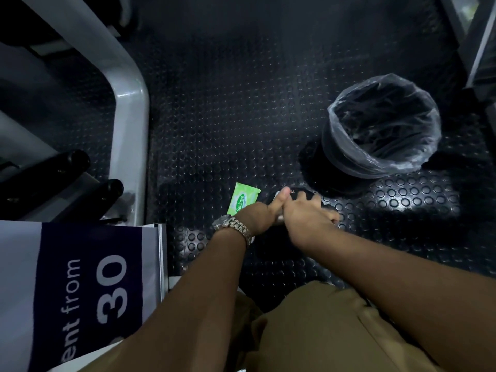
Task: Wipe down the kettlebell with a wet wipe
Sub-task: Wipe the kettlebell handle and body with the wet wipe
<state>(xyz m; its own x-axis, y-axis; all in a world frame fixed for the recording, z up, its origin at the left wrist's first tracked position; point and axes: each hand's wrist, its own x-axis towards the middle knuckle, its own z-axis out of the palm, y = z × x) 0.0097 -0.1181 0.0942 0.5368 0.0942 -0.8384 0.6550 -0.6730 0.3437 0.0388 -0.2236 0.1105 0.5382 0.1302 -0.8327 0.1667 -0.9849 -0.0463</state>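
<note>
The black kettlebell stands on the dark studded floor, and my two hands cover most of it. My left hand, with a metal watch on the wrist, is curled around its near left side with the thumb stretched forward. My right hand lies over the top with fingers spread. It presses a wet wipe, of which only a small pale edge shows between the hands. A green pack of wet wipes lies flat on the floor just left of the kettlebell.
A black bin with a clear plastic liner stands behind and to the right. A grey machine frame and black handles fill the left side. A printed sign lies at lower left. My tan trousers fill the bottom.
</note>
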